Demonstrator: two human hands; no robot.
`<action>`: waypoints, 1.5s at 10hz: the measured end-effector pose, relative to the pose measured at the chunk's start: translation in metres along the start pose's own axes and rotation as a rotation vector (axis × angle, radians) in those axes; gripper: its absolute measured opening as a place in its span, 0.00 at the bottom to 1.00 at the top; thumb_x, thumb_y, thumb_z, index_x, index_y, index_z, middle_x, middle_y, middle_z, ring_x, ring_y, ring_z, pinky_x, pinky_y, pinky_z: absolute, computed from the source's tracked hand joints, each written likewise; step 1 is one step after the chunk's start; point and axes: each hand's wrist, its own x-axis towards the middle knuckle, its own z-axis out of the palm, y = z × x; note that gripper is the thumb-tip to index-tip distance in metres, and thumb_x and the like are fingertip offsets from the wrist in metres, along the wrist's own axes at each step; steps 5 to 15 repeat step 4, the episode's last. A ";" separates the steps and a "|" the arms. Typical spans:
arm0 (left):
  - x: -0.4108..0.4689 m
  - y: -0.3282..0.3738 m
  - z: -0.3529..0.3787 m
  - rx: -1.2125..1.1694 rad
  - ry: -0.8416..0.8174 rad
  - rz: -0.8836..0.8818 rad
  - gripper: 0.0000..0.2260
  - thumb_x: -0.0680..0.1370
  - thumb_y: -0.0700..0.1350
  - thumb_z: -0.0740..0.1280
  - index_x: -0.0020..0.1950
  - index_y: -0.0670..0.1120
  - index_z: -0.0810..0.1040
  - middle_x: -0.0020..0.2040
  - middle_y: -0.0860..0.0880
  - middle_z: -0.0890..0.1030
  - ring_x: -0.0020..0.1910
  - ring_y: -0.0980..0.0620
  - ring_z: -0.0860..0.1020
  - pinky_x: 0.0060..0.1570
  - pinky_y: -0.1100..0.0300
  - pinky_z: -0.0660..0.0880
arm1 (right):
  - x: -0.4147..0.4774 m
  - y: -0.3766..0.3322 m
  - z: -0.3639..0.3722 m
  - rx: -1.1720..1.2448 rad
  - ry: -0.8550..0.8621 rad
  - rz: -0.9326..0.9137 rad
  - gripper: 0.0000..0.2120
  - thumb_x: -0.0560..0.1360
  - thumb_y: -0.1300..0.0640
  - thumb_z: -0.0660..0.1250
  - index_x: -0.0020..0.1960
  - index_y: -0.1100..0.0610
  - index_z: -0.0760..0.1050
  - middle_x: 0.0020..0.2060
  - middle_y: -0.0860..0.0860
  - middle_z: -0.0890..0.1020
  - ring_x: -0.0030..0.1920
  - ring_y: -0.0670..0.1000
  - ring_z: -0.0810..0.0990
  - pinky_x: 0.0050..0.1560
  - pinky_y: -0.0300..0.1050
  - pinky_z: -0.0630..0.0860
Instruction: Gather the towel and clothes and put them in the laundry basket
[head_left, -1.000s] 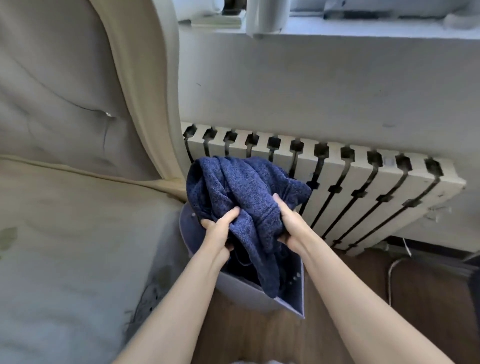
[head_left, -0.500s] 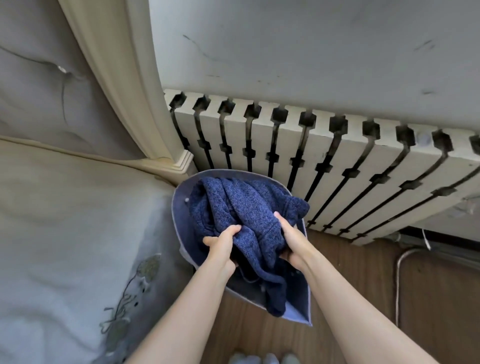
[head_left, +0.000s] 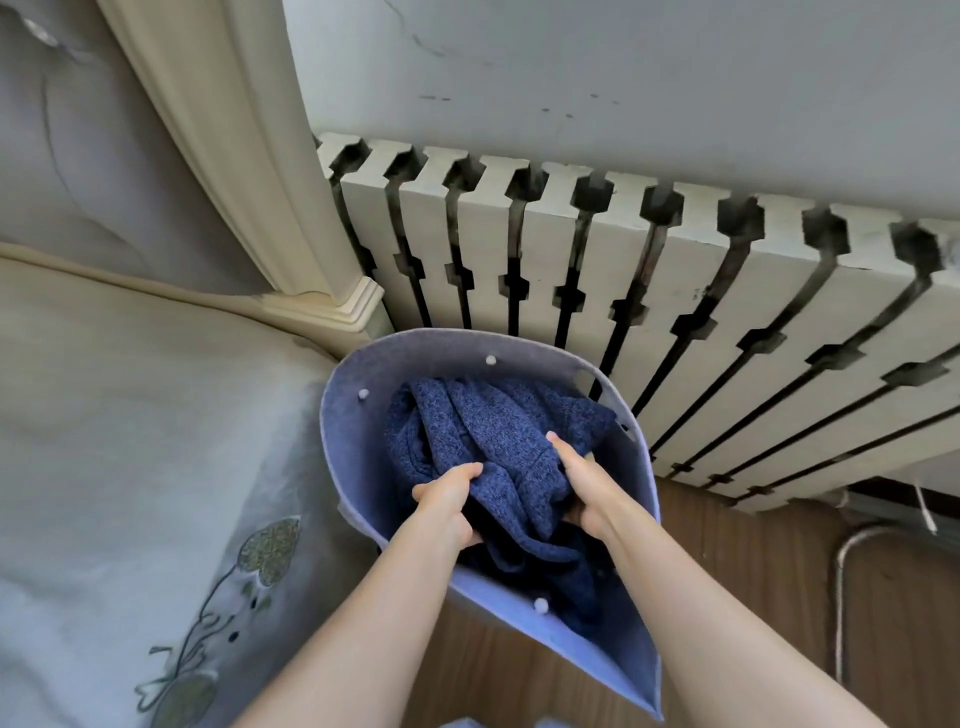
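Observation:
A dark blue knitted garment (head_left: 488, 431) lies bunched inside the light blue felt laundry basket (head_left: 348, 447), which stands on the floor between the bed and the radiator. My left hand (head_left: 447, 499) grips the garment's near left fold, inside the basket's mouth. My right hand (head_left: 582, 488) holds its right side, thumb on top, fingers tucked beneath the cloth. Most of the garment sits below the basket's rim. What lies beneath it is hidden.
A bed with a pale embroidered cover (head_left: 130, 467) fills the left. Its cream headboard post (head_left: 291, 208) stands just behind the basket. A white slatted radiator cover (head_left: 675, 291) runs along the wall. Brown wood floor (head_left: 753, 597) and a metal pipe (head_left: 841, 587) lie to the right.
Both hands have lowered the blue garment from above the basket down into it. My view has tilted downward and closer.

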 end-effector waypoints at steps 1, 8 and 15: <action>0.023 -0.002 0.000 0.015 -0.021 -0.024 0.37 0.60 0.45 0.76 0.67 0.49 0.68 0.59 0.40 0.79 0.50 0.37 0.80 0.33 0.38 0.78 | 0.012 0.006 0.001 0.000 0.002 0.006 0.28 0.74 0.45 0.67 0.71 0.52 0.64 0.61 0.55 0.80 0.57 0.57 0.80 0.57 0.58 0.77; -0.015 0.005 0.014 0.033 -0.053 0.102 0.24 0.76 0.40 0.67 0.71 0.42 0.66 0.70 0.42 0.71 0.64 0.42 0.72 0.55 0.43 0.74 | 0.016 0.011 0.000 -0.235 0.019 0.104 0.31 0.76 0.45 0.63 0.74 0.52 0.56 0.69 0.58 0.69 0.67 0.60 0.71 0.48 0.55 0.80; -0.015 0.005 0.014 0.033 -0.053 0.102 0.24 0.76 0.40 0.67 0.71 0.42 0.66 0.70 0.42 0.71 0.64 0.42 0.72 0.55 0.43 0.74 | 0.016 0.011 0.000 -0.235 0.019 0.104 0.31 0.76 0.45 0.63 0.74 0.52 0.56 0.69 0.58 0.69 0.67 0.60 0.71 0.48 0.55 0.80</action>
